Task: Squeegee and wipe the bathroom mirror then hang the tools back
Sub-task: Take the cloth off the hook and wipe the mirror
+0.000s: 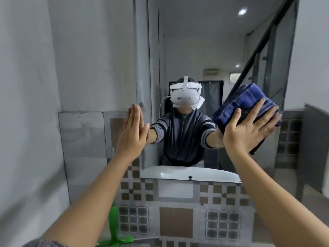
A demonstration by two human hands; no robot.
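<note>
The bathroom mirror (204, 41) fills the wall ahead and reflects a person in a headset. My right hand (249, 127) presses a folded blue checked cloth (243, 98) flat against the glass at the mirror's right side, fingers spread over it. My left hand (132, 134) rests flat near the mirror's left edge, fingers straight and together, holding nothing. A green squeegee (114, 230) shows at the bottom left, below my left forearm, partly hidden.
Brown and grey patterned tiles (178, 220) cover the wall under the mirror. The white sink appears only as a reflection (188, 172) along the mirror's lower edge. Plain grey walls stand left and right, with a dark ledge (315, 122) at the right.
</note>
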